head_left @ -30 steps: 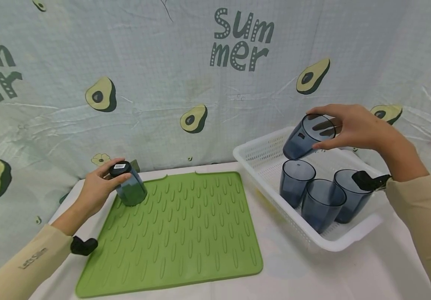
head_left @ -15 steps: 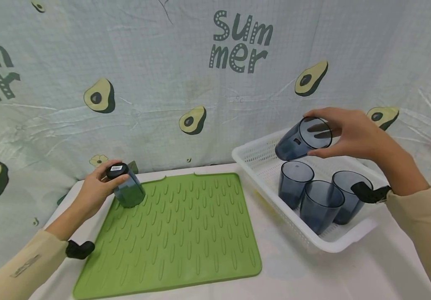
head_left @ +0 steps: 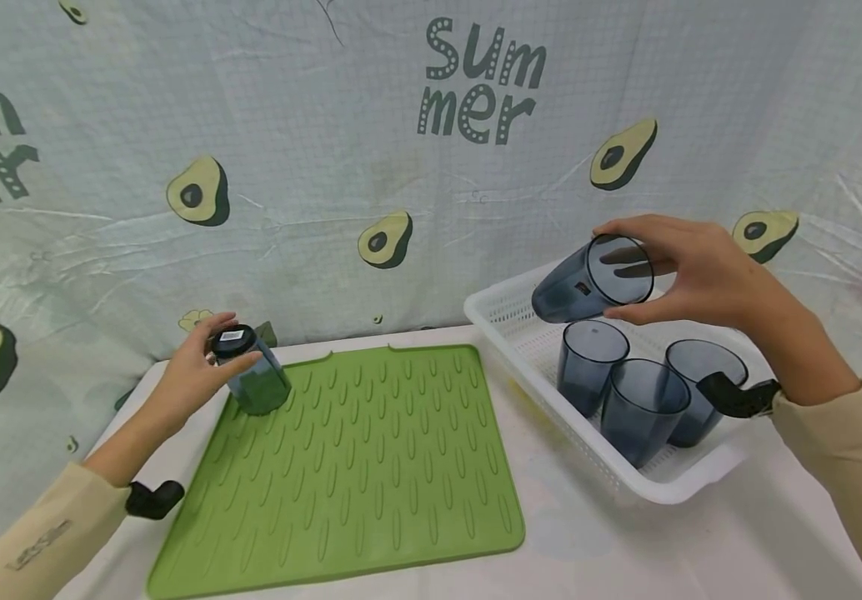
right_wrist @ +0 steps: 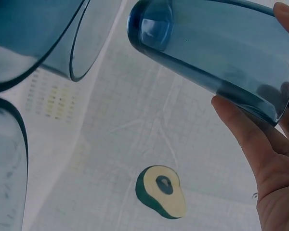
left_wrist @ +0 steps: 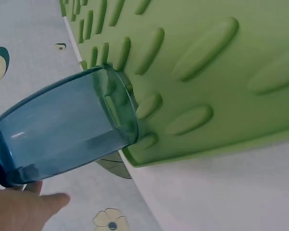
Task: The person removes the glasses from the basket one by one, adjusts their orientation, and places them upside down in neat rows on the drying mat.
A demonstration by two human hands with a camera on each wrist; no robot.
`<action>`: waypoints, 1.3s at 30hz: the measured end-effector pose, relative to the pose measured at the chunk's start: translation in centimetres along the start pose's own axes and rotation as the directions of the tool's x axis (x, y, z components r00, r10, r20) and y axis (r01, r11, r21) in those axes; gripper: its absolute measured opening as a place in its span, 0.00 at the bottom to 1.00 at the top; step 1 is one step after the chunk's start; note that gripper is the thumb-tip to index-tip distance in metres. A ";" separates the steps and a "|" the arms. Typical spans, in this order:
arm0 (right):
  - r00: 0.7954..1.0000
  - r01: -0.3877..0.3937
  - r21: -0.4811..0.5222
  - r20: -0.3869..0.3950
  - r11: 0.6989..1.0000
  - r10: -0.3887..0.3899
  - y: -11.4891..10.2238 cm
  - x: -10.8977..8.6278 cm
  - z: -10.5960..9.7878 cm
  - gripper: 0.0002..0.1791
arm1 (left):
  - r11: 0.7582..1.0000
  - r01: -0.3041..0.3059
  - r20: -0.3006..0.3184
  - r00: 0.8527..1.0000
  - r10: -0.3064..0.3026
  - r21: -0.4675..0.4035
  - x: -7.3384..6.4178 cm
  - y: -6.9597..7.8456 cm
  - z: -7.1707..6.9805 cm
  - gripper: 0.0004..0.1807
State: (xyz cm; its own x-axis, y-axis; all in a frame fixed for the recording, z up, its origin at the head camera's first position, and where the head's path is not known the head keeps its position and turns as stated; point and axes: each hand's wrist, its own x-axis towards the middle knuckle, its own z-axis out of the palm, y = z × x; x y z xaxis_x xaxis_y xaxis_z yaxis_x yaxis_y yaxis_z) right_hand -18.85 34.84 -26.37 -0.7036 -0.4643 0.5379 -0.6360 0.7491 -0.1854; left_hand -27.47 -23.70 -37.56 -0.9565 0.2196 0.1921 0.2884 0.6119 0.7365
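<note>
there are five tinted glasses [head_left: 641,425], one green mat [head_left: 371,467] and one white basket [head_left: 667,493].

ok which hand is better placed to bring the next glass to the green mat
Probably the right hand: it holds a tilted glass over the white basket, while the left hand is at the upside-down glass on the mat.

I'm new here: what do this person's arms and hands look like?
The left sleeve and right sleeve are beige, the left bearing blurred dark lettering. A black piece sticks out at each wrist. The left hand and right hand are ungloved.
</note>
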 end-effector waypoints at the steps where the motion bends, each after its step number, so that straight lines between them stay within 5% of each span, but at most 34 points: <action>1: 1.000 0.011 0.010 -0.002 1.000 -0.011 -0.1 0.0 0.0 0.50 | 0.999 -0.016 -0.023 1.000 0.017 0.036 0.0 0.2 0.1 0.49; 5: 0.999 0.042 0.029 -0.013 0.999 -0.041 -0.4 -0.1 0.2 0.51 | 0.982 -0.088 -0.106 0.989 0.106 0.164 -0.3 1.2 0.3 0.45; 13: 0.998 0.070 0.002 -0.004 0.998 -0.070 -0.9 -0.1 0.6 0.51 | 0.960 -0.210 -0.166 0.956 0.242 0.185 -1.4 3.5 1.7 0.33; 22: 0.985 0.170 0.067 -0.016 0.983 -0.169 -1.4 0.2 0.9 0.52 | 0.924 -0.329 -0.139 0.923 0.358 0.196 -2.1 5.3 3.4 0.28; 30: 0.983 0.183 0.054 -0.012 0.982 -0.183 -2.1 0.3 1.1 0.51 | 0.927 -0.338 -0.087 0.931 0.355 0.163 -2.9 6.1 4.6 0.29; 39: 0.976 0.218 0.087 -0.023 0.972 -0.217 -2.6 0.7 1.6 0.52 | 0.911 -0.393 -0.027 0.917 0.399 0.122 -3.6 7.3 6.6 0.32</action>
State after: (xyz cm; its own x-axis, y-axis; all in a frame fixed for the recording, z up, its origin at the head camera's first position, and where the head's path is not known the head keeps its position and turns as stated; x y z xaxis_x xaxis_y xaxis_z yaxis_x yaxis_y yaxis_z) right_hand -18.18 31.82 -26.84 -0.5416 -0.6045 0.5841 -0.7991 0.5860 -0.1344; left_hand -21.65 -15.01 -37.14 -0.7631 0.4248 0.4871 0.6439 0.5643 0.5166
